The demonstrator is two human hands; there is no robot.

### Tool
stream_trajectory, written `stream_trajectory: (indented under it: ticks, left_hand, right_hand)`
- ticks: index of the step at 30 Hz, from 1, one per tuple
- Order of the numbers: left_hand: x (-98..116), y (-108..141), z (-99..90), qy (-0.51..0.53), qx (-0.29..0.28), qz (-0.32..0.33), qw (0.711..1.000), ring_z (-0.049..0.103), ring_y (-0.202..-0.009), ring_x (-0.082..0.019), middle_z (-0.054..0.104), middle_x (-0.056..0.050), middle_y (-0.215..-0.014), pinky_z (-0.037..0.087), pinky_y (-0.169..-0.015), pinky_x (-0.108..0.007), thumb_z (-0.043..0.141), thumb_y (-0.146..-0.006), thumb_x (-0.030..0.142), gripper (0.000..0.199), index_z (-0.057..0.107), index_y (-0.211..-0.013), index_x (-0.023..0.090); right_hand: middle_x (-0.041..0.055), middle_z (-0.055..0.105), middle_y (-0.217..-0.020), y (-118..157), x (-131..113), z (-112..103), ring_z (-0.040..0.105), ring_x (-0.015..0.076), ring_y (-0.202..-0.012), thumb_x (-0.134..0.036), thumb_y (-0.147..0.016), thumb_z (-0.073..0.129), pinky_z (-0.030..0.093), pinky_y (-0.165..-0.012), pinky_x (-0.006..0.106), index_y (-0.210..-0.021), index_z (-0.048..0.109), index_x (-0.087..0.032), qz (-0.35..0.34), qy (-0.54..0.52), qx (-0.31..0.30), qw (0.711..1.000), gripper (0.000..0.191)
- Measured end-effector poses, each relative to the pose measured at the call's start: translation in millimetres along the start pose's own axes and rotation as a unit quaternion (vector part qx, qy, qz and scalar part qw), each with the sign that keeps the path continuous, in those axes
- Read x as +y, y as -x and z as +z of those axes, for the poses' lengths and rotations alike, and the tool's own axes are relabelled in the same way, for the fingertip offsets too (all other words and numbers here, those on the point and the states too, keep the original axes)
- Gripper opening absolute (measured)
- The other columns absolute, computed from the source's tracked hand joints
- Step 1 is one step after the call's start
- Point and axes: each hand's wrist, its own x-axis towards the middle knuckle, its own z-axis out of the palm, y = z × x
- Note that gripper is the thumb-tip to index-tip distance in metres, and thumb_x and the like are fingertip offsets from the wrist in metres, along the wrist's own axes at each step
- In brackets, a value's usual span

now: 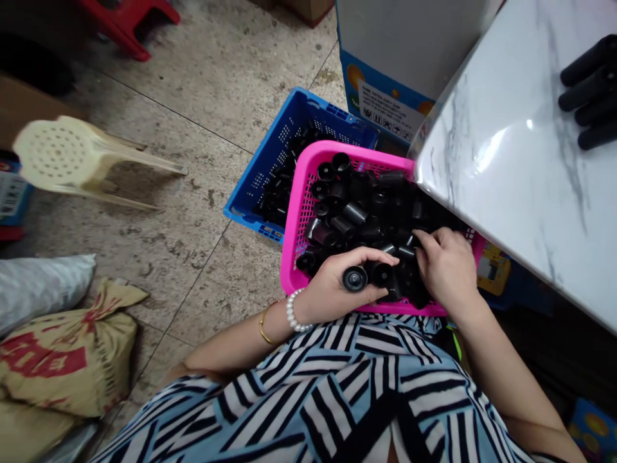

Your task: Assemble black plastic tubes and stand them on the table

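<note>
While clasping black tubes (355, 278) in the left hand (332, 289), touching others in the pink basket (290, 238) with the right hand (448, 267); cannot tell whether pinching one.

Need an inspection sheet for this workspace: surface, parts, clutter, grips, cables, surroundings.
Surface: white table, grey-veined; black tubes on it.
Job's things: black parts heaped in pink basket; more black pieces in blue basket.
Clutter: tan sack, pale stool, red stool.
Grips: left grip holds black parts; right grip at the heap, hold unclear.
Cables: nothing seen.
Surroundings: stained floor; carton beside table.
</note>
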Motion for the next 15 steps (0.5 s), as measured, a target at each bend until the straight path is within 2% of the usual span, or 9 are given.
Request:
stream_trajectory:
  ticks: [2, 4, 6, 8, 10, 12, 15]
  left_hand:
    - [-1, 0, -0.8, -0.009, -0.008, -0.012, 1.0, 0.073, -0.114, -0.021, 0.075, -0.01, -0.124, 0.058, -0.104, -0.035, 0.08, -0.086, 0.022, 0.035, 0.069, -0.119, 0.016]
    - [-1, 0, -1.2, 0.012, -0.011, -0.044, 0.999, 0.077, -0.094, -0.017, 0.074, -0.011, -0.125, 0.063, -0.087, -0.031, 0.078, -0.089, 0.025, 0.035, 0.067, -0.121, 0.016]
    - [-2, 1, -1.5, 0.039, -0.016, -0.075, 0.996, 0.075, -0.076, -0.013, 0.073, -0.011, -0.126, 0.063, -0.073, -0.027, 0.076, -0.09, 0.028, 0.036, 0.065, -0.123, 0.016]
    - [-2, 1, -1.6, 0.048, -0.018, -0.084, 0.995, 0.074, -0.073, -0.011, 0.073, -0.011, -0.125, 0.063, -0.071, -0.025, 0.076, -0.09, 0.028, 0.036, 0.065, -0.122, 0.015]
    - [-2, 0, -1.3, 0.049, -0.02, -0.082, 0.995, 0.074, -0.075, -0.011, 0.073, -0.011, -0.124, 0.063, -0.072, -0.025, 0.076, -0.09, 0.028, 0.036, 0.065, -0.122, 0.015]
    - [-3, -1, -0.7, 0.048, -0.023, -0.08, 0.995, 0.074, -0.074, -0.011, 0.073, -0.011, -0.123, 0.064, -0.072, -0.025, 0.076, -0.09, 0.027, 0.036, 0.065, -0.122, 0.015]
    - [-4, -1, -0.3, 0.054, -0.022, -0.082, 0.995, 0.074, -0.073, -0.011, 0.072, -0.011, -0.123, 0.064, -0.071, -0.024, 0.076, -0.09, 0.028, 0.037, 0.065, -0.122, 0.015]
  right_hand:
    - [0.0108, 0.064, -0.095, -1, 1, 0, 0.058, 0.0284, -0.089, -0.023, -0.092, 0.063, 0.048, -0.079, 0.042, -0.113, 0.072, -0.017, 0.009, -0.031, -0.021, 0.999, 0.024]
    - [0.0095, 0.064, -0.096, 2, 1, -3, 0.06, 0.0278, -0.092, -0.023, -0.089, 0.067, 0.05, -0.083, 0.042, -0.097, 0.07, -0.018, 0.022, -0.1, 0.005, 0.995, 0.01]
    - [0.0106, 0.065, -0.108, 7, 1, -7, 0.063, 0.0279, -0.102, -0.024, -0.089, 0.068, 0.051, -0.091, 0.043, -0.088, 0.066, -0.02, 0.023, -0.166, 0.043, 0.985, 0.004]
    - [0.0124, 0.065, -0.129, 13, 1, -7, 0.061, 0.031, -0.12, -0.024, -0.09, 0.068, 0.049, -0.1, 0.047, -0.089, 0.064, -0.021, -0.005, -0.177, 0.048, 0.983, 0.005]
    - [0.0121, 0.064, -0.139, 16, -1, -2, 0.055, 0.035, -0.132, -0.022, -0.091, 0.066, 0.044, -0.107, 0.052, -0.095, 0.062, -0.021, -0.047, -0.145, 0.029, 0.988, 0.006]
    - [0.0116, 0.069, -0.132, 17, -3, 4, 0.056, 0.0359, -0.13, -0.018, -0.091, 0.064, 0.042, -0.108, 0.055, -0.099, 0.059, -0.021, -0.065, -0.121, 0.022, 0.99, 0.01]
    - [0.0118, 0.07, -0.119, 17, -3, 4, 0.062, 0.0327, -0.115, -0.019, -0.088, 0.066, 0.047, -0.102, 0.052, -0.103, 0.056, -0.022, -0.029, -0.144, 0.053, 0.988, 0.018]
